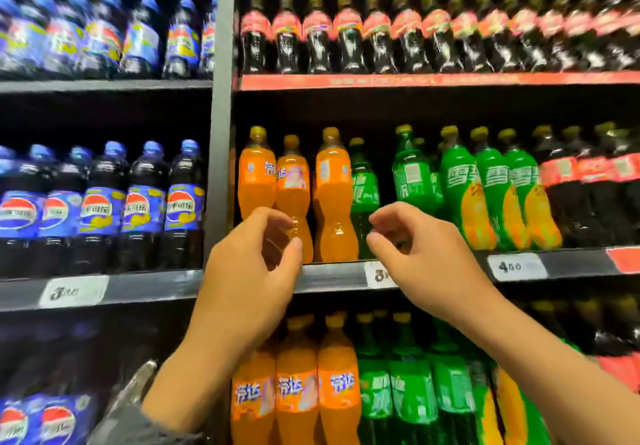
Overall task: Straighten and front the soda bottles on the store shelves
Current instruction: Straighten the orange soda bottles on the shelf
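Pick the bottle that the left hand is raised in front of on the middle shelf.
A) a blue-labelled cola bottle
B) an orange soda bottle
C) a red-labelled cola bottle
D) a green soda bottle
B: the left hand has its curled fingers and thumb over the lower part of the orange soda bottle, the middle one of three. Whether it actually grips the bottle cannot be told.
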Motion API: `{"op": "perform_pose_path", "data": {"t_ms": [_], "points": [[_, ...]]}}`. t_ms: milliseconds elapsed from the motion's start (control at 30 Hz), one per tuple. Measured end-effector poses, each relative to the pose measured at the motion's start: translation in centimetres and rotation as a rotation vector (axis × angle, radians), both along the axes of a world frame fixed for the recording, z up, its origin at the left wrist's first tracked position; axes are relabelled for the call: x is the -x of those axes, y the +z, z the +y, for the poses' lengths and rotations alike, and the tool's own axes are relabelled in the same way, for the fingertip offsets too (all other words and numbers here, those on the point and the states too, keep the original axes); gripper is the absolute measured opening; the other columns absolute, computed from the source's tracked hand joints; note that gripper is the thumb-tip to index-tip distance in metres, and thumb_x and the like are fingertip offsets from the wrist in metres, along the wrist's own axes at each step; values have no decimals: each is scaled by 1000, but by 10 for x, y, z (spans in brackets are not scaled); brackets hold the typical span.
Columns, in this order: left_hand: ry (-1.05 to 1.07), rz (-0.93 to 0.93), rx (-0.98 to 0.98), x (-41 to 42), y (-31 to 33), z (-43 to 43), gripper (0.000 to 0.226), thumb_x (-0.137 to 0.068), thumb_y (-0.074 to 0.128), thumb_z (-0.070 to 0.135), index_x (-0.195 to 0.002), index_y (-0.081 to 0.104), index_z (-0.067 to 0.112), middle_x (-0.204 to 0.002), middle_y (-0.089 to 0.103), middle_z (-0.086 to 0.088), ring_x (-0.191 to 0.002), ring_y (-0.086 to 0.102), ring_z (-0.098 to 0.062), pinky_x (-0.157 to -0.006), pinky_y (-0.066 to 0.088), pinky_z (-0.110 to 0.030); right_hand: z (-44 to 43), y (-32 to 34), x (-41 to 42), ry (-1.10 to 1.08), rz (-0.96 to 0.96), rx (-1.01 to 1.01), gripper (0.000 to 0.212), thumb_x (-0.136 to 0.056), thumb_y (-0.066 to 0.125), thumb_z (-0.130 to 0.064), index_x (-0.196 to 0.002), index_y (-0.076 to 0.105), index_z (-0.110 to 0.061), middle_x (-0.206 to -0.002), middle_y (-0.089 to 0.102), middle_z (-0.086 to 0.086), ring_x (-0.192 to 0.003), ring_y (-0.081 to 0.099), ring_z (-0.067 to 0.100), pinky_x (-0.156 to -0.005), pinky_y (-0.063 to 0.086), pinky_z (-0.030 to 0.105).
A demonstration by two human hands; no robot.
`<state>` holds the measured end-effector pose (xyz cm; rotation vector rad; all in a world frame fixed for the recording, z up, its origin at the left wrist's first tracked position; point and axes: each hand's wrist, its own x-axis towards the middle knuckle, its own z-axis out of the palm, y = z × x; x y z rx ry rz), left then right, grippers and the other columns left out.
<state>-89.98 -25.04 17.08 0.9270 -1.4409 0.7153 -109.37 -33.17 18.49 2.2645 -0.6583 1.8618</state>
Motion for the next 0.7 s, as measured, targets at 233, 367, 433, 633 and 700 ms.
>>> {"op": "perform_pose_path", "data": {"t_ms": [233,367,433,633,700], "points": [[174,-85,40,-29,61,-32,17,-89,60,30,-104,55,26,-94,60,11,-85,58,-6,-72,49,-24,-56,47,-8,-69,23,-18,31,-86,63,-37,-114,57,-25,-96,61,-15,-85,58,3,-78,51,30],[279,-146,69,-35,95,-53,20,-88,61,30,-107,54,28,-98,59,11,-86,57,-6,-73,48,-24,-81,77,-9,-100,38,42,38,-86,63,-39,-119,55,-23,-101,61,-11,-85,58,5,-78,51,31],[323,-161,74,-34,113,-65,25,-87,60,30,-111,55,26,-101,59,9,-90,57,-8,-75,47,-25,-90,95,-12,-98,32,86,38,-85,63,-40,-118,55,-23,-104,61,-9,-87,58,8,-78,49,29],[538,-265,96,-24,166,-85,29,-90,55,26,-118,56,20,-112,60,1,-106,53,-16,-86,43,-30,-100,155,-25,-16,23,162,42,-86,60,-39,-124,52,-21,-114,60,-5,-100,57,13,-79,43,26],[633,-311,111,-18,179,-92,28,-92,51,27,-118,58,19,-114,61,-1,-107,52,-20,-89,43,-35,-105,171,-29,-40,74,159,49,-87,57,-42,-129,49,-19,-120,59,-2,-106,56,16,-80,41,27]]}}
